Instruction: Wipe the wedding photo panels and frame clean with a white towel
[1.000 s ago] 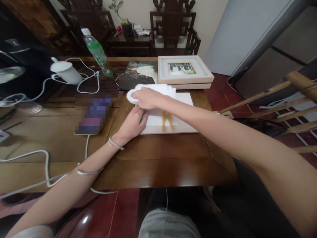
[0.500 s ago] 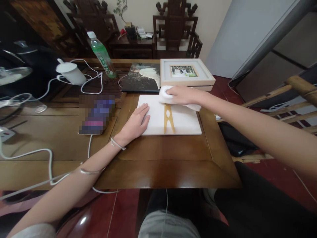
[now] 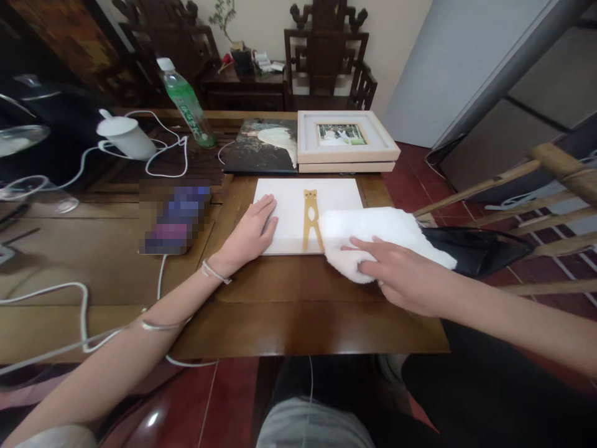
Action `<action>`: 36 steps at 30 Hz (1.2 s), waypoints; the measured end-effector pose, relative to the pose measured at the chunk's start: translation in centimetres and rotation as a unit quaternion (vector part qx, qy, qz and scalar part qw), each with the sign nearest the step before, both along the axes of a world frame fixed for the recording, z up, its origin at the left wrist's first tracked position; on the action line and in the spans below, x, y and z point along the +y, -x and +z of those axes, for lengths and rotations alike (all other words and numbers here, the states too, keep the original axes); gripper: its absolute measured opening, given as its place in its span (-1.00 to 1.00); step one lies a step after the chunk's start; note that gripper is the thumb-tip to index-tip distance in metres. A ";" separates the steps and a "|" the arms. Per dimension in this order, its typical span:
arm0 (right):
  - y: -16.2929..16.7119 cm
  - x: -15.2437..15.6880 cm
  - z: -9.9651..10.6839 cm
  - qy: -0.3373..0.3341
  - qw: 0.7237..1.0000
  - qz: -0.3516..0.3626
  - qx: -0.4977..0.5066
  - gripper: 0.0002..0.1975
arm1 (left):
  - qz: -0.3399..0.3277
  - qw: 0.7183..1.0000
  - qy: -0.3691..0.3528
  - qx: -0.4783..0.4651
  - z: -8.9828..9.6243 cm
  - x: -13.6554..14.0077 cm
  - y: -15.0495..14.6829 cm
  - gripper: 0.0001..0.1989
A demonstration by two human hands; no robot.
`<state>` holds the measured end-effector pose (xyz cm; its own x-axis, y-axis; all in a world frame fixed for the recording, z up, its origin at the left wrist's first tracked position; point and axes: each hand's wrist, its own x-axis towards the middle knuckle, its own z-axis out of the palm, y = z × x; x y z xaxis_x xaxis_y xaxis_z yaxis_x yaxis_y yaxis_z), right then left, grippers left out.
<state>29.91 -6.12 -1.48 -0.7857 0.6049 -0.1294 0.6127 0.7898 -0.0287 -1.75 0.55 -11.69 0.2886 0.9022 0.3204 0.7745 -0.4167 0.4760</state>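
Note:
A white rectangular panel point(image 3: 284, 214) lies flat on the wooden table, with a gold two-legged stand piece point(image 3: 310, 205) on its upper face. My left hand point(image 3: 254, 230) rests on the panel's left edge, its fingers stretched out. A fluffy white cloth point(image 3: 377, 230) is in my right hand point(image 3: 396, 270), which grips it at its near side. The cloth covers the panel's lower right corner and spreads past it to the right, touching or nearly touching the gold stand piece.
Behind the panel lie a wooden picture frame point(image 3: 308, 146) on another frame and a dark photo panel point(image 3: 261, 158). To the left are a phone point(image 3: 177, 218) on a cable, a lidded white cup point(image 3: 128, 137) and a green bottle point(image 3: 186, 106). A wooden chair point(image 3: 557, 168) stands right.
My right hand has moved the cloth from the panel's far right edge toward me and to the right; the cloth is now more spread out. The left hand stays on the panel.

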 end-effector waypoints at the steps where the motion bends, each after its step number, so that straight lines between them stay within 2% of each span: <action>1: -0.1 -0.1 -0.1 0.001 1.000 0.002 -0.002 -0.58 | -0.001 1.000 -0.001 0.000 0.0 0.0 0.0 -0.47; 3: 0.0 1.0 0.0 0.014 0.999 -0.016 -0.024 -0.59 | 0.000 1.000 -0.003 0.003 0.0 0.0 0.0 -0.47; 6: 0.5 4.7 0.4 0.035 0.997 -0.041 -0.057 -0.63 | 0.000 1.000 -0.002 0.004 0.0 0.0 0.1 -0.47; 13: 1.5 13.6 0.7 0.009 0.998 -0.046 -0.035 -0.73 | -0.003 1.000 0.003 0.008 0.1 0.0 0.2 -0.47; 18: 2.2 15.8 0.6 0.013 0.997 -0.073 -0.007 -0.76 | -0.004 1.000 0.006 0.016 0.3 -0.1 0.1 -0.46; 21: 2.5 14.8 0.6 0.011 0.997 -0.079 -0.010 -0.75 | -0.001 1.000 0.006 0.015 0.3 -0.2 0.1 -0.46; 23: 2.4 13.0 0.6 0.012 0.997 -0.075 -0.018 -0.72 | 0.000 1.000 0.007 0.015 0.3 -0.1 0.1 -0.46; 27: 1.7 7.4 0.7 0.039 0.996 -0.067 -0.033 -0.67 | -0.002 1.000 0.007 0.016 0.2 -0.1 0.1 -0.47; 32: 0.7 0.5 0.9 0.056 0.998 -0.039 0.007 -0.65 | -0.001 0.999 0.010 0.042 0.4 -0.1 0.1 -0.46; 34: 0.6 -0.6 1.1 0.064 0.997 -0.033 0.013 -0.65 | 0.002 0.999 0.012 0.052 0.5 -0.2 0.1 -0.45; 36: 0.7 -0.5 1.2 0.072 0.997 -0.036 0.009 -0.66 | 0.004 0.998 0.012 0.058 0.6 -0.2 0.1 -0.44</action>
